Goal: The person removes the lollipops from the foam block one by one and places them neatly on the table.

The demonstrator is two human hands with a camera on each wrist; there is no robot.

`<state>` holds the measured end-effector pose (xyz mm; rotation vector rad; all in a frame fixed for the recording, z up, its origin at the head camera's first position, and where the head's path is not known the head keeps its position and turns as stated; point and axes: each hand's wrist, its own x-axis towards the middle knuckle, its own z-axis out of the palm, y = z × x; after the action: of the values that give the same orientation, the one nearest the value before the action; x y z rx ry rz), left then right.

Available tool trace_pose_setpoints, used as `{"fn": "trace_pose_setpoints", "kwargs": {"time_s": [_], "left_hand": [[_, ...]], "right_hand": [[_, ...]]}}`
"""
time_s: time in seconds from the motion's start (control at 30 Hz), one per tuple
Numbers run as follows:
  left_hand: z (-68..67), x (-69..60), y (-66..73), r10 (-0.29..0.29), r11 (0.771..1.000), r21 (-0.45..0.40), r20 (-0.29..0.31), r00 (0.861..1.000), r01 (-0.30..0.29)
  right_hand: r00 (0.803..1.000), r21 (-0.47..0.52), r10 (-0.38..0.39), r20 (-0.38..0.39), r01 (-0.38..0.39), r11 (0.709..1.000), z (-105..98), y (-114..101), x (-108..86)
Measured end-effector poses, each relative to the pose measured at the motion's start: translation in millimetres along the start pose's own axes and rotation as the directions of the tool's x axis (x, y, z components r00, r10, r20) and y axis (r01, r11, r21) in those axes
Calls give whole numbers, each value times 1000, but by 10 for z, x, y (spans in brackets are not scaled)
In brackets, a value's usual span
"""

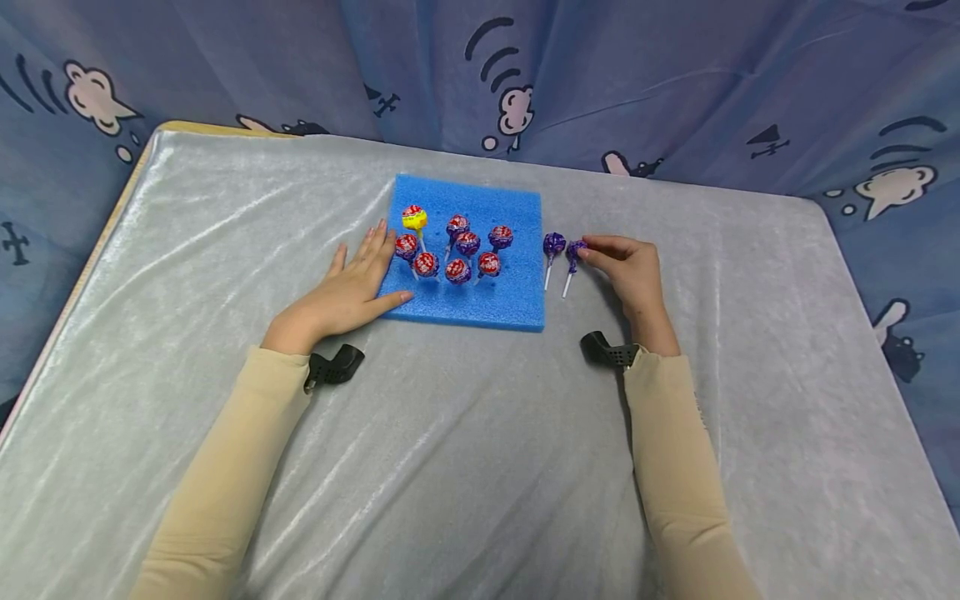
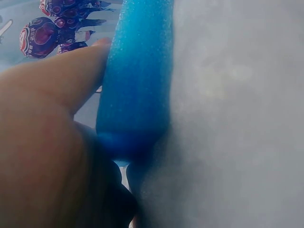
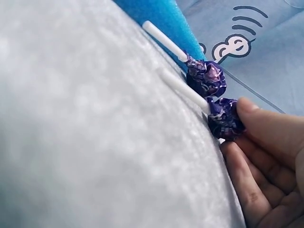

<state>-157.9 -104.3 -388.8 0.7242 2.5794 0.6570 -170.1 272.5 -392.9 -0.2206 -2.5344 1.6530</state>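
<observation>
My left hand [image 1: 348,292] lies with fingers spread along the left edge of a blue foam block [image 1: 480,313], the thumb over its near left corner. Several wrapped lollipops stand in the foam on their sticks: one yellow [image 1: 414,218], the others purple and red [image 1: 457,271]. Right of the block, my right hand [image 1: 626,271] pinches the head of a purple lollipop [image 1: 575,250] between thumb and fingers. Another purple lollipop [image 1: 554,243] lies just left of it, beside the foam. In the right wrist view both sticks point away from the hand [image 3: 266,166].
A pale grey velvety cloth [image 1: 465,467] covers the table. Behind it hangs a blue patterned curtain [image 1: 675,83]. Black wrist mounts [image 1: 335,365] sit at both cuffs.
</observation>
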Motion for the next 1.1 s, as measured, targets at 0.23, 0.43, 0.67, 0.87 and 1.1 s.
{"fn": "trace_pose_setpoints", "kwargs": {"time_s": [0.23,0.43,0.67,0.87,1.1], "left_hand": [[0,3,-3,2,1000,-3,-2,1000,-2],[-1,-3,-6,3,1000,-4,-1,1000,-3],[-6,-7,-1,-4,1000,-7,1,1000,4],[-6,-6,1,-7,1000,-4,3,1000,7],[-1,2,4,-1,1000,-4,3,1000,1]], "right_hand": [[1000,1,-25,-10,25,1000,10,6,8],[999,-5,-23,-31,23,1000,34,-11,4],[1000,20,-10,-24,10,1000,45,-15,1],[999,80,2,-43,2,997,34,-10,3],[995,256,2,-98,23,967,35,-74,-5]]}}
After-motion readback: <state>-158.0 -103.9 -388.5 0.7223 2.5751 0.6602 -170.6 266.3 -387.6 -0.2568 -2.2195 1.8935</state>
